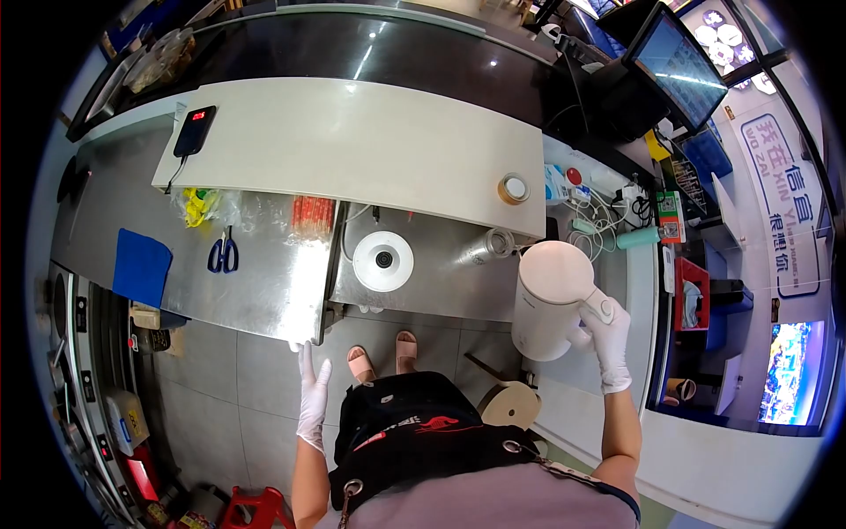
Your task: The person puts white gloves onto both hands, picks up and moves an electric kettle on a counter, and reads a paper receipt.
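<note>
My right hand [608,339], in a white glove, is wrapped round the handle of a white electric kettle [545,313]. The kettle is upright with its lid down, at the right end of the steel counter [458,286]. To its left lies the round white kettle base [370,275], with a black connector in the middle. My left hand [315,397], gloved as well, has its fingers stretched out close to the front edge of the steel worktop [264,304] and holds nothing. A clear cup [489,248] stands between base and kettle.
Blue scissors [224,254], a blue cloth [142,267] and red-wrapped sticks [313,216] lie on the left worktop. A white shelf [352,132] above carries a black device [195,132] and a tape roll [513,188]. Cables [599,216] tangle behind the kettle. A red stool [256,509] stands below.
</note>
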`<state>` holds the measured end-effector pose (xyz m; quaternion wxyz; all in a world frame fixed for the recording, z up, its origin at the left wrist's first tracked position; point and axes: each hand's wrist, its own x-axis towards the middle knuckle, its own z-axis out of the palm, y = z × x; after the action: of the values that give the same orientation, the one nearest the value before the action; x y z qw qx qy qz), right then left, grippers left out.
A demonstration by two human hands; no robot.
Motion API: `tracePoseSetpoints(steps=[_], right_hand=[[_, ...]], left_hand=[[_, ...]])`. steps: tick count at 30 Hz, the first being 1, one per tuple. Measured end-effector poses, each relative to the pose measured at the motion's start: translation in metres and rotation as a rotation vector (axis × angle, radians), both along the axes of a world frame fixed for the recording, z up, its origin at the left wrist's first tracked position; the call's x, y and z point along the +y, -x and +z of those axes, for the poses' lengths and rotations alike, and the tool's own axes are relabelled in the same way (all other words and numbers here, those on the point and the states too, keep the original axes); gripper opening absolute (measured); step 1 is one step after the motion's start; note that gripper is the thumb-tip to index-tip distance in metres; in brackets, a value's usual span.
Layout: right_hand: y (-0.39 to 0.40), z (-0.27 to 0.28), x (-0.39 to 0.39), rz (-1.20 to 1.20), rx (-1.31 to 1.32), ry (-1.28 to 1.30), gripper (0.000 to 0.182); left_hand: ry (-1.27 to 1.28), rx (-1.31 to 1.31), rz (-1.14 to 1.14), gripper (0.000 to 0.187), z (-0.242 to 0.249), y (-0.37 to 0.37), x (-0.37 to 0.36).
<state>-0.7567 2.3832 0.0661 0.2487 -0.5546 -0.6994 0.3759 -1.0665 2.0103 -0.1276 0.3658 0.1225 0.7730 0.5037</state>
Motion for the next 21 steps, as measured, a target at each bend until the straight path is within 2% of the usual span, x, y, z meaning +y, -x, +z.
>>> tracePoseSetpoints(steps=[21], right_hand=[[0.0054, 0.0057, 0.0056, 0.02, 0.012, 0.021, 0.01]], left_hand=[[-0.033, -0.033, 0.04, 0.065, -0.0056, -0.0031, -0.0047]])
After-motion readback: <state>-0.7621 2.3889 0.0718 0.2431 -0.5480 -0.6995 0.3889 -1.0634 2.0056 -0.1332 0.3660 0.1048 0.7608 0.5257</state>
